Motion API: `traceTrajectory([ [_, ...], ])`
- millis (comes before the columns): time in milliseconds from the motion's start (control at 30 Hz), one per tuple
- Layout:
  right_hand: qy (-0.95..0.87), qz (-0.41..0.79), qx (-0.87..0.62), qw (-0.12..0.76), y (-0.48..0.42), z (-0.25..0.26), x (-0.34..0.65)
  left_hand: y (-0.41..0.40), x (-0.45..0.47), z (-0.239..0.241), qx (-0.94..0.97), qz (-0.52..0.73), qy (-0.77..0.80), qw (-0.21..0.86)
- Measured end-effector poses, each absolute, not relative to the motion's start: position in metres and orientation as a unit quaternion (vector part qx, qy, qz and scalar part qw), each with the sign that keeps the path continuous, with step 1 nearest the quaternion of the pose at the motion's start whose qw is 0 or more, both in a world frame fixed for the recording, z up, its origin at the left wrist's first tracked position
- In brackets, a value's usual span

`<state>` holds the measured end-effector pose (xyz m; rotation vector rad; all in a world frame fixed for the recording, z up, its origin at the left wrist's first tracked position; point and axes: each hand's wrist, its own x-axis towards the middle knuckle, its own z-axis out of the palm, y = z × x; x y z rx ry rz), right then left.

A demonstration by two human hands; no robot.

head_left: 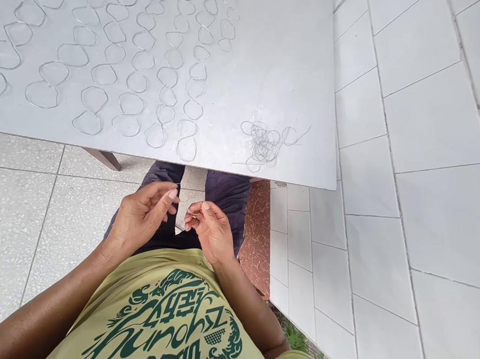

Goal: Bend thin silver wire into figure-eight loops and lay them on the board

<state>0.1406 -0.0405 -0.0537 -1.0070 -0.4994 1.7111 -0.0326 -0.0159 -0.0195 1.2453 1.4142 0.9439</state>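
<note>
Above my lap, just in front of the table's near edge, my left hand (142,214) is closed, its thumb pressed against the fingers on a thin wire. My right hand (213,229) pinches a thin, bent wire (192,214) between thumb and fingers. Whether both hands hold one and the same wire, I cannot tell. Beyond them on the white table (237,87) lie several columns of wires bent into figure-eight and S shapes; the nearest bent wire (186,140) lies close to the edge. A tangled heap of wire (263,143) rests to their right.
White wall tiles (370,176) run along the table's right side. A table leg (103,158) shows under the left part of the edge. Below are a speckled tiled floor (14,214) and a reddish strip (258,235) beside my right leg.
</note>
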Motion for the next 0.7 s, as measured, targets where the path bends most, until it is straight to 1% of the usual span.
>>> traceTrajectory([
  [100, -0.25, 0.711, -0.434, 0.494, -0.044, -0.055, 0.14, -0.013, -0.03, -0.019, 0.477, 0.4, 0.591, 0.514],
  [267, -0.371, 0.656, -0.493, 0.435, -0.045, -0.046, 0.148, -0.007, -0.03, -0.02, 0.462, 0.415, 0.594, 0.511],
  [367, -0.38, 0.659, -0.494, 0.421, -0.046, -0.043, 0.148, -0.003, -0.03, -0.019, 0.449, 0.417, 0.596, 0.52],
  [433, -0.358, 0.669, -0.49, 0.43, -0.048, -0.044, 0.146, -0.003, -0.029, -0.019, 0.437, 0.42, 0.592, 0.531],
  [533, -0.303, 0.67, -0.494, 0.465, -0.051, -0.05, 0.138, -0.007, -0.028, -0.022, 0.41, 0.434, 0.583, 0.55],
  [600, -0.277, 0.665, -0.497, 0.483, -0.052, -0.054, 0.133, -0.013, -0.028, -0.026, 0.386, 0.433, 0.573, 0.579],
  [700, -0.27, 0.665, -0.5, 0.485, -0.053, -0.056, 0.127, -0.022, -0.026, -0.032, 0.36, 0.4, 0.552, 0.637],
])
